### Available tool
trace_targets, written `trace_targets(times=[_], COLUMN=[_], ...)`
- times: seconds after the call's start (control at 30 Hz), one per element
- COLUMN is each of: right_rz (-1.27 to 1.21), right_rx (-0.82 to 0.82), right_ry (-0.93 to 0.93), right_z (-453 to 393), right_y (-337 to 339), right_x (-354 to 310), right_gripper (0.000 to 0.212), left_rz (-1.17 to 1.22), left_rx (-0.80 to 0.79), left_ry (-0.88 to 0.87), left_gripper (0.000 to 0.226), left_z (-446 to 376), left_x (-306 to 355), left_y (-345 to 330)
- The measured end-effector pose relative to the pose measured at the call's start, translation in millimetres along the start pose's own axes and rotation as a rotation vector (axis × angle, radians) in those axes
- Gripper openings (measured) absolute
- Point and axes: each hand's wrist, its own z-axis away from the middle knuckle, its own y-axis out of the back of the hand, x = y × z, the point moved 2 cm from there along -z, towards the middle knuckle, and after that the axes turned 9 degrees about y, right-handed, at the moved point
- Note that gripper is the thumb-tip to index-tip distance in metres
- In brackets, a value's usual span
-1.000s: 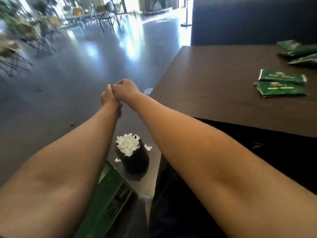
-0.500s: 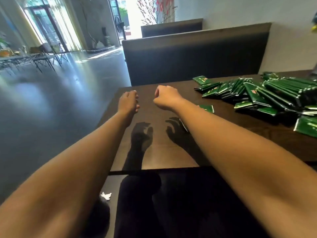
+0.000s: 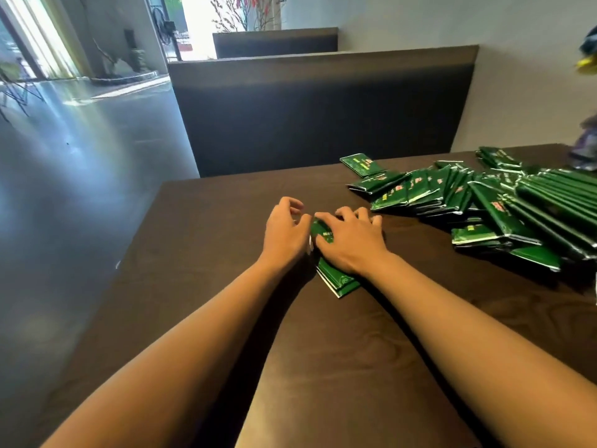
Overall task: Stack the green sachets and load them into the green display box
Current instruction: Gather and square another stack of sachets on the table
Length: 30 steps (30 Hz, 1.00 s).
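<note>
Two bare forearms reach forward over a dark wooden table [image 3: 200,286]. Between the hands lies a small stack of green sachets [image 3: 336,276], flat on the tabletop; at least two layers show at its near corner, but the exact count is hidden by the hands.

The right hand [image 3: 350,240] lies palm down on top of the stack, its fingers spread and bent over the far end. The left hand [image 3: 284,232] sits against the stack's left edge, its fingers loosely curled and its thumb touching the top sachet. Whether either hand truly grips the stack cannot be told.

Further back and to the right, a big loose pile of sachets [image 3: 484,202] spreads across the table, well over a dozen, many leaning on edge against each other in rows, a few flat at the near side. One sachet [image 3: 361,164] lies flat at the pile's far left corner.

No box shows in this view.

Behind the table stands one dark bench back [image 3: 316,111], and beyond it a second one [image 3: 274,43]. A shiny grey floor [image 3: 80,163] runs along the left.
</note>
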Motion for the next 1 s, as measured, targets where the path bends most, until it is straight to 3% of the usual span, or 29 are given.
trace_targets(times=[0.13,0.37,0.5,0.6,0.73,0.83,0.9,1.0], right_rz=[-0.096,-0.301,-0.561,-0.846,-1.188,-1.184,-1.104,-0.807], right_rx=[0.146,0.247,0.477,0.623,0.701,0.714,0.690,0.624], right_ry=[0.037,-0.056,-0.024,-0.033,-0.035,0.003,0.048,0.093], right_z=[-16.3,-29.3,-25.2,-20.4,-14.3,-14.2,-15.9,-18.3], right_y=[-6.4,-7.1,-5.8,2.4,13.1,18.2,17.0,14.2], right_x=[2.9,19.1,29.3,36.1,37.6,34.8,33.4,35.9], right_gripper=[0.067,0.064,0.071,0.069,0.059,0.056,0.057,0.059], left_rz=[-0.009,-0.079,-0.075,0.043,0.328,0.384,0.328,0.330], left_rx=[0.000,-0.045,-0.027,-0.048,-0.091,-0.111,-0.014,0.111], left_ry=[0.021,-0.053,-0.039,0.038,0.118,-0.014,-0.146,-0.217], left_gripper=[0.031,0.044,0.043,0.046,0.049,0.029,0.018,0.020], left_z=[-11.7,-15.6,-15.3,-18.2,-14.2,-13.0,-15.2,-22.5], left_x=[-9.6,-13.7,-15.4,-11.8,-2.3,3.7,5.0,-2.4], left_y=[-2.9,-8.0,-8.0,-2.8,10.7,14.9,17.1,24.3])
